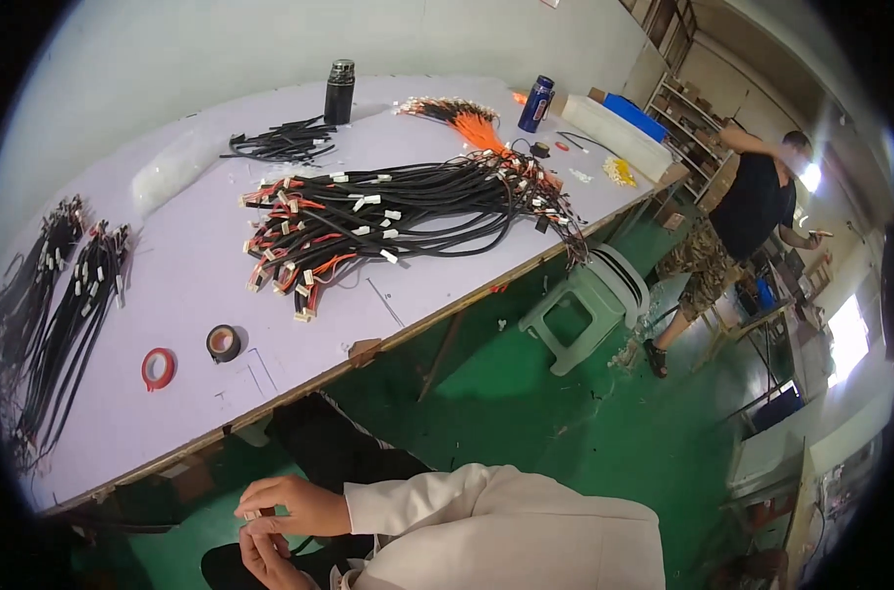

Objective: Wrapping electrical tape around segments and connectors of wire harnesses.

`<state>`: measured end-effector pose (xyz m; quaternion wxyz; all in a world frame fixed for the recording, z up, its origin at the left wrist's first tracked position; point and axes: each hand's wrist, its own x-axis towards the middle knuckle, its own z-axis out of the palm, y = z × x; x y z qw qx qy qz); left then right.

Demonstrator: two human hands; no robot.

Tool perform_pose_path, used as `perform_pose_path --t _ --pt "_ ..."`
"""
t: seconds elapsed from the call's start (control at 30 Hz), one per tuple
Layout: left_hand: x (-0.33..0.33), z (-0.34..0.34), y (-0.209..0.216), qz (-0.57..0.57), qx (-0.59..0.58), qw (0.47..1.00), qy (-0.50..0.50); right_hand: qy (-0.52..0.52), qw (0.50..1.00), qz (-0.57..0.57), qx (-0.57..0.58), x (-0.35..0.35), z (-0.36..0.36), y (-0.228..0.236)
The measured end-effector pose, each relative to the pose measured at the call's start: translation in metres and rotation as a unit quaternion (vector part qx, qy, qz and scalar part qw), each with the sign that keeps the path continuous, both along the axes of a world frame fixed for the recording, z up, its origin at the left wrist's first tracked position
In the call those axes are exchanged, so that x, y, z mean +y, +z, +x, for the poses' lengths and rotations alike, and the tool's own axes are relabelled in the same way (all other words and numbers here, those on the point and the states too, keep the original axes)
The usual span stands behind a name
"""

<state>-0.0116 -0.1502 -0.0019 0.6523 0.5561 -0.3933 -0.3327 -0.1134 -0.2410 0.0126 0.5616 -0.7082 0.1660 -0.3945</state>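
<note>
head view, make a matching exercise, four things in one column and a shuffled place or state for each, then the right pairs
Things
1. hands
2. large cable bundle
3. red tape roll
4. blue flask

Places or states
A. standing upright, to the right of the black flask
B. just left of the dark tape roll
C. close together, fingers bent
D. spread across the middle of the table

Pairs: 1-C, 2-D, 3-B, 4-A
</note>
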Motion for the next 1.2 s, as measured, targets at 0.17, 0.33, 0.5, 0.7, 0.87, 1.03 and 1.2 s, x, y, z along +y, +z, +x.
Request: perform_pose_path --t 0.17,0.33,0.5,0.7,0.87,1.03,1.2 --pt "0.0 -0.007 -0.003 0.041 0.041 0.998 -0.009 -0.054 0.997 -0.045 -0.014 0.006 0.0 -0.01" --pt "-0.003 -0.016 -0.001 0.021 0.015 1.0 0.005 -0.116 0.988 -0.104 -0.009 0.013 0.001 -0.019" --pt "-0.001 -0.023 0.007 0.028 0.016 0.999 0.041 -0.148 0.981 -0.123 -0.016 0.019 0.004 -0.021" --pt "0.001 -0.022 -0.004 0.039 0.036 0.997 0.047 -0.166 0.977 -0.131 -0.019 0.02 0.006 -0.024" --pt "0.0 -0.015 -0.017 0.022 0.006 0.999 0.03 -0.151 0.981 -0.123 -0.01 0.016 0.005 -0.021" --pt "0.013 0.024 -0.001 0.131 -0.238 0.962 -0.039 -0.136 0.984 -0.108 -0.025 0.011 -0.002 -0.008" --pt "0.015 0.035 0.0 0.022 -0.293 0.951 0.094 -0.062 0.998 0.003 -0.019 0.002 -0.006 -0.007"
